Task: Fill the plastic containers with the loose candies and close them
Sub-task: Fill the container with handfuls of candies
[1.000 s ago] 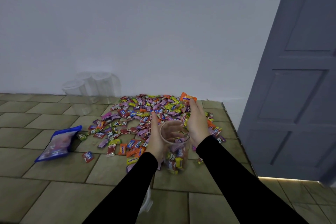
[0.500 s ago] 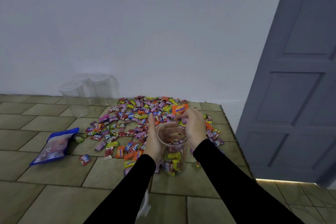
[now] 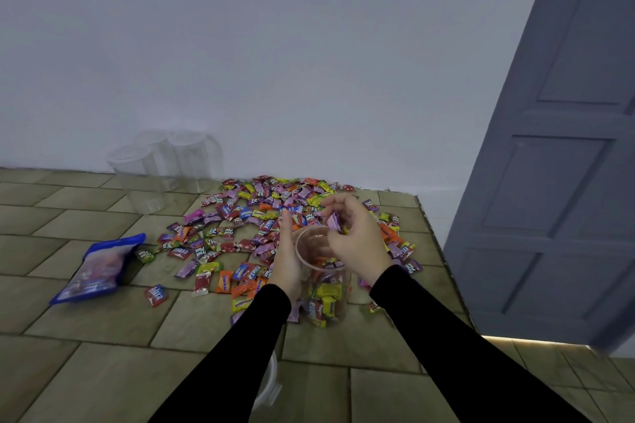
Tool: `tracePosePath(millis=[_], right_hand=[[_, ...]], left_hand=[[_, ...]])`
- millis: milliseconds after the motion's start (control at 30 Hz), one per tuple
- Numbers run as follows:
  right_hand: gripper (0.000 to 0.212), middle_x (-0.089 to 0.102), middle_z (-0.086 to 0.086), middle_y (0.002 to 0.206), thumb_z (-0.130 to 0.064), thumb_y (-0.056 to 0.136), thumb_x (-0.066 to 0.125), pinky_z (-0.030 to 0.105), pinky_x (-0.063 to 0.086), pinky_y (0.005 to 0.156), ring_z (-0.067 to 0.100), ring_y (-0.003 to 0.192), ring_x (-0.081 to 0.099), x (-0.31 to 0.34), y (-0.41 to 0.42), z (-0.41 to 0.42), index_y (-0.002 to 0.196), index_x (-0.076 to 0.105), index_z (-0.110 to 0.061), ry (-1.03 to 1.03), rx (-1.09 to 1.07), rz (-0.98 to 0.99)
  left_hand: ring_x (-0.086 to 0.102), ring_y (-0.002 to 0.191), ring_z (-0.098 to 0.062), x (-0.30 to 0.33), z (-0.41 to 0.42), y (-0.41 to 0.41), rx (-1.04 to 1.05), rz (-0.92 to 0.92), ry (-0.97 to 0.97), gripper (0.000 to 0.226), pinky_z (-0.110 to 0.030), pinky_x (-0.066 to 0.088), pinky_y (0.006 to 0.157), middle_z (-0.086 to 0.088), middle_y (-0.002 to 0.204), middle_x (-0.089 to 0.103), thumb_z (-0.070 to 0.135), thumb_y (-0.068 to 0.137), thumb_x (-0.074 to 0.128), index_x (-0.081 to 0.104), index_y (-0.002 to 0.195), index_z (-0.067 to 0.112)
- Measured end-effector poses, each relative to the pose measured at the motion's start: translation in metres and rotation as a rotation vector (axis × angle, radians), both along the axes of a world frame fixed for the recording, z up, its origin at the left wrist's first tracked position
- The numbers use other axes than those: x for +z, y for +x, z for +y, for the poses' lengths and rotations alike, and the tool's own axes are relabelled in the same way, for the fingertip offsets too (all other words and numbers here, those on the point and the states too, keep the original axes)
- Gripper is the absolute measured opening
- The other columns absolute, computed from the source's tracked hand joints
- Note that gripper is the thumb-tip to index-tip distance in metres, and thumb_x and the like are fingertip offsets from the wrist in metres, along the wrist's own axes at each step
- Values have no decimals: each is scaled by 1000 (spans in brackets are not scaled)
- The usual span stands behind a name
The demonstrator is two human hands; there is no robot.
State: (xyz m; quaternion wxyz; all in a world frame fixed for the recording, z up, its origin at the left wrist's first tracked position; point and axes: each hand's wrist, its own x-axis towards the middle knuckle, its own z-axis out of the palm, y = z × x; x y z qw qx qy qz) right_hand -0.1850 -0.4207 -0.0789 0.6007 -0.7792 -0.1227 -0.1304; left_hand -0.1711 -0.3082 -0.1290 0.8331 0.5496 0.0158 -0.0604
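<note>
Loose candies (image 3: 261, 216) crowd the tiles behind the jar (image 3: 323, 288); bare tiles (image 3: 103, 371) lie near-left.

Clear plastic container (image 3: 326, 288); glossy candy wrappers (image 3: 261, 216); matt tiled surface (image 3: 103, 319), possibly stone.

Clear plastic container (image 3: 323, 288) upright, lid off, partly filled with wrapped candies.
Stands at the near edge of a wide scatter of loose candies (image 3: 261, 216) in purple, yellow, orange and red wrappers; three more clear containers (image 3: 161, 168) clustered by the wall, upright, lids on.
</note>
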Motion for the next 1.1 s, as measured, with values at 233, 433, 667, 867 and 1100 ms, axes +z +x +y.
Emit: tracePosePath(millis=[233, 433, 667, 867, 1100], right_hand=[[35, 62, 1, 92, 4, 80, 64, 21, 53, 78, 16, 87, 62, 0, 4, -4, 99, 57, -25, -22, 71, -5], [29, 63, -3, 94, 0, 88, 60, 19, 51, 76, 12, 89, 61, 4, 6, -10, 92, 60, -29, 119, 50, -100], [15, 62, -8, 95, -9, 95, 52, 17, 46, 70, 1, 86, 56, -11, 24, -69, 99, 61, -21, 5, -149, 13], [18, 61, 0, 93, -3, 92, 52, 14, 45, 59, 12, 79, 55, -54, 35, -116, 97, 61, -17, 14, -310, 159], [14, 60, 9, 93, -2, 88, 54, 28, 43, 70, 22, 84, 55, -75, 52, -153, 91, 58, -14, -113, -350, 217]], left_hand=[[67, 84, -32, 2, -1, 1, -10, 16, -5, 84, -40, 56, 75, -25, 99, 69, 69, 92, 23, 74, 94, 2], [61, 106, -46, 8, 8, -4, -57, -60, 162, 67, -52, 41, 92, -18, 111, 70, 60, 96, 32, 72, 108, 8], [59, 111, 0, 64, 21, -9, -52, -358, 592, 30, -20, 43, 89, 18, 115, 66, 37, 102, 40, 64, 118, 29], [39, 125, -5, 98, -43, -25, -181, -781, 1187, 32, -21, 29, 101, 9, 133, 50, 25, 97, 50, 58, 128, 26], [37, 125, -32, 9, -123, -20, -312, -627, 1505, 47, -42, 34, 103, -9, 132, 46, 34, 89, 44, 51, 130, 14]])
